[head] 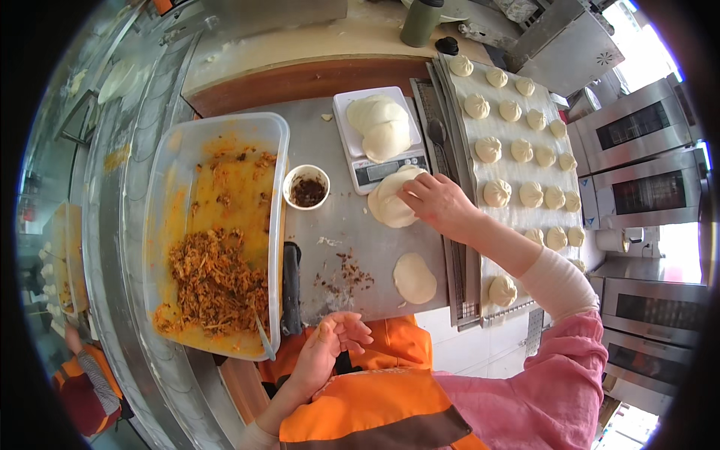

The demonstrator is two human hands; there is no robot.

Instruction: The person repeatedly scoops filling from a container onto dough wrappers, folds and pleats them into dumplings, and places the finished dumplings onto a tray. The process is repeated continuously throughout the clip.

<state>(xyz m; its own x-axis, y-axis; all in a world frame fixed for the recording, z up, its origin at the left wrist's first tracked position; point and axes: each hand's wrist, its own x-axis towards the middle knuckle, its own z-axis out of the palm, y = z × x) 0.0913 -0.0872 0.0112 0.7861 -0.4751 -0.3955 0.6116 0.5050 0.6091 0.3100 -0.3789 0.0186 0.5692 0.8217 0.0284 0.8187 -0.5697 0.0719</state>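
My right hand is at a stack of flat dough rounds, its fingers pinched on the edge of the top one; the fingertips are partly hidden. Just beyond, more dough rounds lie piled on a white digital kitchen scale. A single dough round rests flat on the steel worktop, nearer to me. My left hand hangs palm-up at the worktop's front edge, fingers loosely curled and holding nothing. To its left stands a plastic tub with shredded orange-brown filling and a metal spatula.
A paper cup of dark filling stands beside the tub. Filling crumbs are scattered on the worktop. On the right, a tray carries several pleated buns. A spoon lies beside it. Ovens line the far right.
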